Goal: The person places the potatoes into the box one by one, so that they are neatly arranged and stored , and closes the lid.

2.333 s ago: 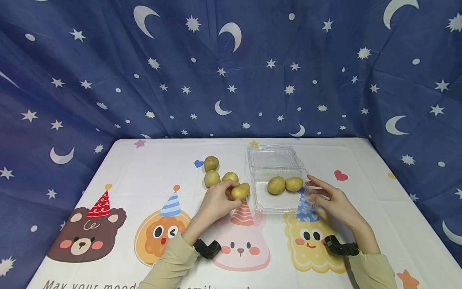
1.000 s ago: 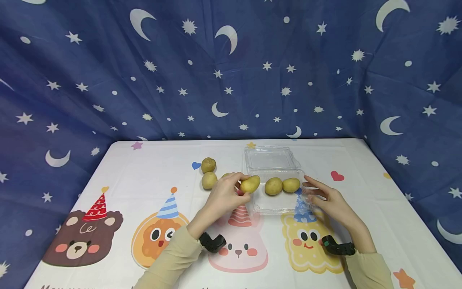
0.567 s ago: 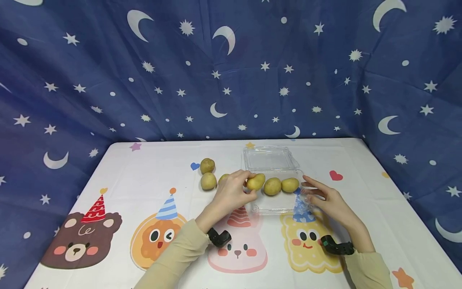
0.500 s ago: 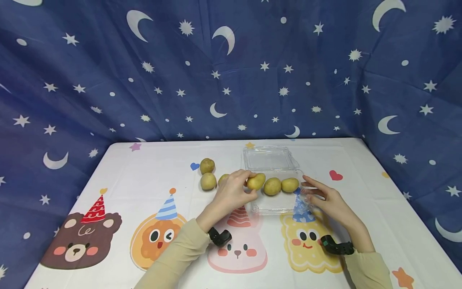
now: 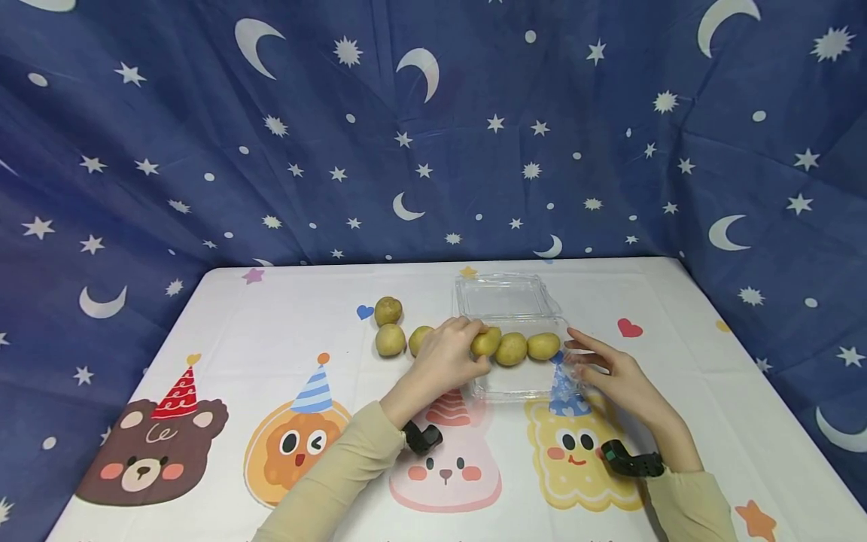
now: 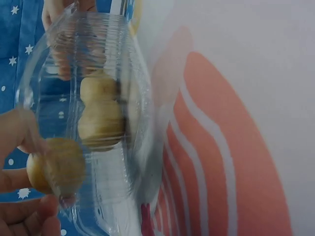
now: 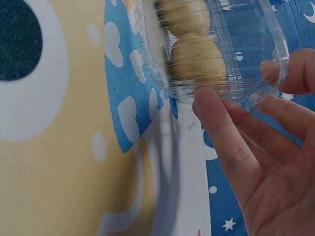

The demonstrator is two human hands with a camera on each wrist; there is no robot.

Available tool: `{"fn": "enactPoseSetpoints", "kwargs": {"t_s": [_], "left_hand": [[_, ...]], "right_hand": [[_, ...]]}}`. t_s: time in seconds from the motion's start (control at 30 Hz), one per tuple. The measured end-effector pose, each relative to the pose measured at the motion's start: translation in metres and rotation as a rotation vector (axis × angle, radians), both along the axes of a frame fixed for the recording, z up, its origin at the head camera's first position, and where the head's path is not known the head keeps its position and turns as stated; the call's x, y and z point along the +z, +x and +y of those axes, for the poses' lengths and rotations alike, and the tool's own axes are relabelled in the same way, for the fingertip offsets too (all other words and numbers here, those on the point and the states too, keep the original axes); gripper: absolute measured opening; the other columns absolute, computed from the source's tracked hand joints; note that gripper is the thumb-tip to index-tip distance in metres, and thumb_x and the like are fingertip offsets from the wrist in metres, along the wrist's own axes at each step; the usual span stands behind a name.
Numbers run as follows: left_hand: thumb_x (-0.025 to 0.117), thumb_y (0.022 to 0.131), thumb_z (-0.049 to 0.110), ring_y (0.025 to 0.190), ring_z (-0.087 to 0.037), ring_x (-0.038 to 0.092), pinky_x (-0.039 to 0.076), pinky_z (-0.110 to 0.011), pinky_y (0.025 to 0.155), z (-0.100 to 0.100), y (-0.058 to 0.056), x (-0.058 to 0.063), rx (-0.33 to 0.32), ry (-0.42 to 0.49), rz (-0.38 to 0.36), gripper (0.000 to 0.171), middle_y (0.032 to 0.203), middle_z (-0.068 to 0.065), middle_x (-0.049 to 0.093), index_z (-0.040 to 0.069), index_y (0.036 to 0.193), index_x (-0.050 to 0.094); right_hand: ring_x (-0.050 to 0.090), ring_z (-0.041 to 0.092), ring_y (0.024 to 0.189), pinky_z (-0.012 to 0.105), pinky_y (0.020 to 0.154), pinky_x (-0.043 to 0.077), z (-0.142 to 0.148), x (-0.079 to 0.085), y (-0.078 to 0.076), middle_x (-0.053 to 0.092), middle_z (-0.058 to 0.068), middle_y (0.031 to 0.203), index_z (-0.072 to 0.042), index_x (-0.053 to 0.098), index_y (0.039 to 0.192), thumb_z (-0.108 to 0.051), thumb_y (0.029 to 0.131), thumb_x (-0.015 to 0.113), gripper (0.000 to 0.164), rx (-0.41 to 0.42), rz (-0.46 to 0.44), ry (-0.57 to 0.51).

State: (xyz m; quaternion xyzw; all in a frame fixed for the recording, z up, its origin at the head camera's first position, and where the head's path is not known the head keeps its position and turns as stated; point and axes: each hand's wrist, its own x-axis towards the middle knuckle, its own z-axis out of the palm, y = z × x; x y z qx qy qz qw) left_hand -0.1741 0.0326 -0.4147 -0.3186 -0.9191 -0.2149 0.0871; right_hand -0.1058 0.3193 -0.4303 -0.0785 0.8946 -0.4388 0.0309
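Nearest us, along the bottom of the head view, two tan sleeves reach in over the printed cloth, a black band on each wrist. Around the middle of the frame, the left hand pinches a potato between thumb and fingers, the gap only as wide as the potato. We see it at the left end of the clear box; we cannot tell whether it touches the bottom. Right of centre, the right hand has its fingers loosely spread, their tips against the box's right end, not curled round anything. Between the hands, two potatoes sit side by side in the box. Left of centre we find three loose potatoes on the cloth, one partly behind the left hand. Farther up, the lid lies folded back, and beyond it a starry blue curtain fills the top.
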Motion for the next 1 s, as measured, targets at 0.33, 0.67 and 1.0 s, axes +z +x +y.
{"fn": "enactPoseSetpoints", "kwargs": {"t_s": [0.33,0.67,1.0], "left_hand": [[0.072,0.073,0.026,0.079,-0.013,0.056,0.043,-0.025,0.056,0.0060,0.0004,-0.0030,0.015,-0.107,0.006,0.040,0.090,0.000,0.062,0.014,0.110,0.064],[0.075,0.076,0.025,0.083,-0.015,0.056,0.045,-0.025,0.060,0.0072,0.0010,-0.0056,0.028,-0.092,-0.004,0.039,0.097,-0.002,0.063,0.013,0.112,0.063],[0.073,0.077,0.024,0.083,-0.015,0.054,0.046,-0.026,0.065,0.0077,0.0012,-0.0075,0.048,-0.094,-0.054,0.037,0.098,0.001,0.063,0.013,0.112,0.069]], "right_hand": [[0.059,0.038,0.114,0.007,0.086,0.043,-0.0005,0.0013,-0.0006,0.057,0.020,0.133,-0.007,0.037,0.148,-0.007,0.092,0.058,0.059,0.002,0.002,-0.002],[0.061,0.008,0.108,0.008,0.085,0.045,0.0015,-0.0008,-0.0008,0.057,0.021,0.131,-0.006,0.038,0.147,-0.007,0.091,0.059,0.059,0.002,0.018,-0.003],[0.062,0.030,0.111,0.008,0.085,0.044,0.0004,0.0002,-0.0013,0.058,0.021,0.131,-0.006,0.037,0.147,-0.009,0.092,0.061,0.060,0.006,0.014,0.007]]}}
